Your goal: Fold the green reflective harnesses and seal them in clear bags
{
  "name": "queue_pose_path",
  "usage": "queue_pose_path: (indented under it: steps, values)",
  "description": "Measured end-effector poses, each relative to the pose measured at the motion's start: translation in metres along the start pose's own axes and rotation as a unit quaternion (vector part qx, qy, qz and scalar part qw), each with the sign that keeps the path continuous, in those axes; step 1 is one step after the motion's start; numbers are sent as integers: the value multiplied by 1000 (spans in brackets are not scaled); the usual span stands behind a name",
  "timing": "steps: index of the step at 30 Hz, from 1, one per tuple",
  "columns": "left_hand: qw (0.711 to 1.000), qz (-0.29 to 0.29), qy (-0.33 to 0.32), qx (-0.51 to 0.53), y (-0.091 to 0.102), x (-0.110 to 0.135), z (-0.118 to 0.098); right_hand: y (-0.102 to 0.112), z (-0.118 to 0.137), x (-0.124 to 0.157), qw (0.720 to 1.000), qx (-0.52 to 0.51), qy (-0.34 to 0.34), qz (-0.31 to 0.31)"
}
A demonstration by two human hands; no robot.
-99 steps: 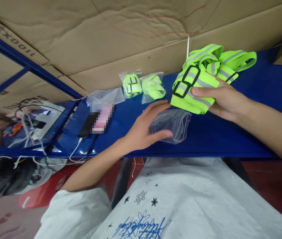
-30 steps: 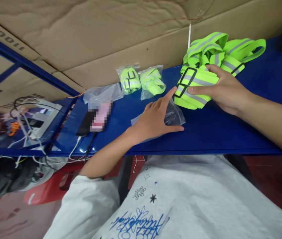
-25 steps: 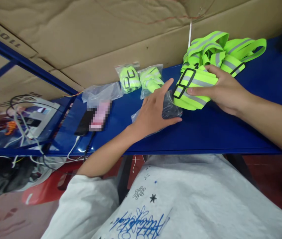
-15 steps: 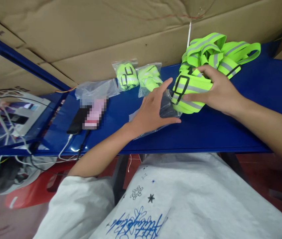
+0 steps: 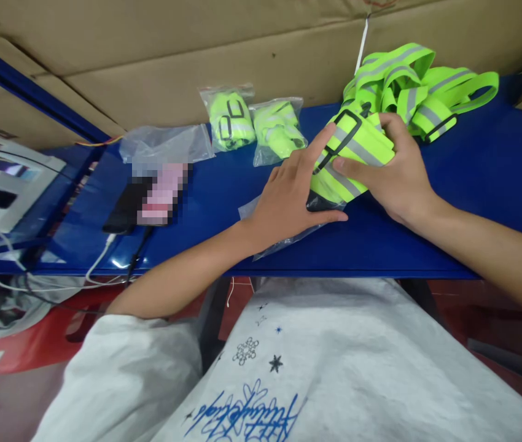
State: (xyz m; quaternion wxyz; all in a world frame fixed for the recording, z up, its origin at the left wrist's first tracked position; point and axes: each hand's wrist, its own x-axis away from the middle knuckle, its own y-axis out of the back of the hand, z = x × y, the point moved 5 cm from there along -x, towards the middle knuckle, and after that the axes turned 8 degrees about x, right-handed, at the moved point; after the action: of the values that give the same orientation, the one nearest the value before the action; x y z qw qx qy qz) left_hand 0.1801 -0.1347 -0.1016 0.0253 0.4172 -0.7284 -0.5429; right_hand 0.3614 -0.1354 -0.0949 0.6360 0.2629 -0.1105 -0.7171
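My right hand (image 5: 392,178) is closed round a folded neon-yellow reflective strap bundle (image 5: 353,156) with black buckles and holds its end at the mouth of a clear plastic bag (image 5: 288,230). The bag lies on the blue shelf (image 5: 449,227). My left hand (image 5: 291,196) rests on the bag with fingers stretched out, thumb under the bundle and forefinger along its side.
A loose pile of the same neon straps (image 5: 417,86) lies behind my right hand. Two filled bags (image 5: 228,120) (image 5: 277,129) sit at the back by the cardboard wall, next to empty clear bags (image 5: 164,144). A phone with cables (image 5: 127,205) lies at the left.
My right hand has brought the strap bundle down and left to the bag's mouth. My left hand has slid along the bag and now touches the bundle.
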Motion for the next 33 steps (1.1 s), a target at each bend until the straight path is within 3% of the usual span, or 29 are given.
queue_pose_path:
  steps: [3,7,11,17,21,25,29,33]
  values:
    - [1000,-4,6,-5,0,0,-2,6,8,3,997,65,19,-20]
    - [999,-22,-25,8,3,0,-6,7,13,6,993,111,32,6]
    - [999,-47,-13,17,6,-2,-3,3,14,8,996,75,38,6]
    - [998,-40,-2,39,7,-1,2,-2,11,9,994,76,-15,71]
    - [999,-28,-7,41,4,-2,9,-2,10,4,991,75,37,108]
    - [990,-32,-66,117,3,-3,10,-1,5,-2,988,72,102,90]
    - [982,14,-51,179,3,-3,8,-5,-1,-4,988,9,87,131]
    - [980,3,-29,198,7,-1,5,-2,-2,-8,984,-49,90,145]
